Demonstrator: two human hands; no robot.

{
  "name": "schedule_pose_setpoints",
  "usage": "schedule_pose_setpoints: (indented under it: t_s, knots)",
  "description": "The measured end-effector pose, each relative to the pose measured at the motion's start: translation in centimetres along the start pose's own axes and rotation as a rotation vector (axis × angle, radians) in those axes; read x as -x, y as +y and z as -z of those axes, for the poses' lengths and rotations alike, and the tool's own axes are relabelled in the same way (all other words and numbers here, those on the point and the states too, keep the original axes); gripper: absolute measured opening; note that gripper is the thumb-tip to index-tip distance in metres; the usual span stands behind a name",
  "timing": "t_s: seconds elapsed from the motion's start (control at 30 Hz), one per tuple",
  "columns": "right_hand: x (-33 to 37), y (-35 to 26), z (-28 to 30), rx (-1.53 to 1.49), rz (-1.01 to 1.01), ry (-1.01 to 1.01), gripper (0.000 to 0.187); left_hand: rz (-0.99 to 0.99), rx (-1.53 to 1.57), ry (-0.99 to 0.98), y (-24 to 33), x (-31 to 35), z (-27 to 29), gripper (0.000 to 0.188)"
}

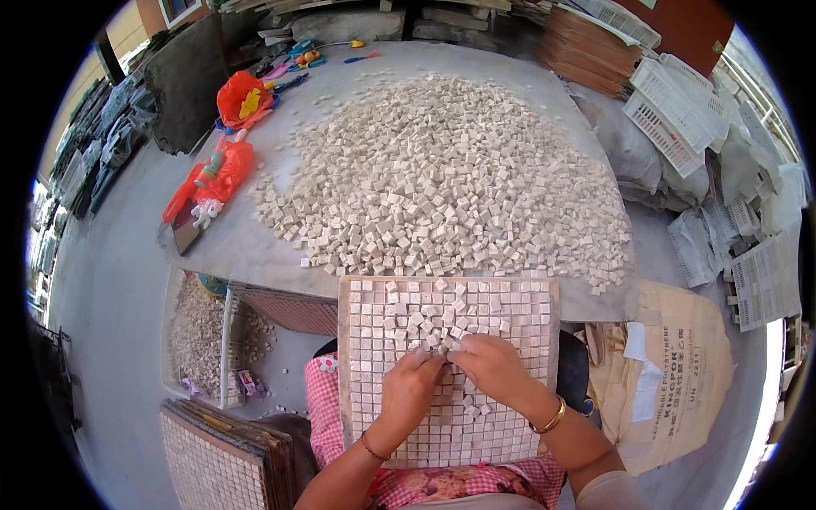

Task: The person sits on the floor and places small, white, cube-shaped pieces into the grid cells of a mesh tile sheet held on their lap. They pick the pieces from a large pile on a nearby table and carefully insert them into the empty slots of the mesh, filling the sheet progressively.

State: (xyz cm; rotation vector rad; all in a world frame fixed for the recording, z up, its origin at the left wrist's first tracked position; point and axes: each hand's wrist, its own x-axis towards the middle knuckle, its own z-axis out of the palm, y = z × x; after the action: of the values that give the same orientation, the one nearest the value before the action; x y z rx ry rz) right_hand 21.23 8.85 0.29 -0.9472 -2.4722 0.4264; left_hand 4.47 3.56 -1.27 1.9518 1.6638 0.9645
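Note:
A square grid tray [346, 374] rests over my lap, its cells largely filled with small pale stone mosaic tiles. Loose tiles [419, 320] lie on top of the filled rows, just beyond my fingers, and a few more [473, 408] lie nearer to me. My left hand [410, 389] is closed in a pinch over the tray's middle. Beside it my right hand [493, 367], a gold bangle at its wrist, also pinches, with fingertips almost meeting the left ones. Small tiles sit right at both sets of fingertips; whatever is between the fingers is too small and hidden to make out.
Beyond the tray, a large heap of loose tiles [442, 170] covers the table [280, 263]. Red plastic bags [229, 174] with toys lie at its left edge. At left stand a crate of tiles [200, 340] and stacked filled trays [217, 450]. White crates [667, 110] and a paper sack [688, 399] are at right.

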Motion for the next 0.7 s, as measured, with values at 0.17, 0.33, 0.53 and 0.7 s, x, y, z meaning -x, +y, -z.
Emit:
schedule_pose_setpoints:
  t_s: [0.17, 0.33, 0.53, 0.7]
  knots:
    - [-0.6, 0.1, 0.5, -0.031, 0.031, -0.058, 0.005, 0.024, 0.041, 0.016, 0.0, -0.3, -0.1, 0.013]
    - [-0.9, -0.5, 0.6, -0.011, 0.011, -0.065, 0.002, 0.108, 0.128, 0.094, 0.3, 0.1, -0.6, 0.012]
    - [-1.3, -0.2, -0.1, -0.029, 0.022, -0.057, 0.005, 0.11, 0.143, 0.065, 1.2, 1.4, 0.3, 0.014]
    - [-0.2, 0.4, 0.0, -0.138, -0.076, -0.096, 0.009, 0.031, -0.015, 0.067, 0.9, 2.4, 1.4, 0.011]
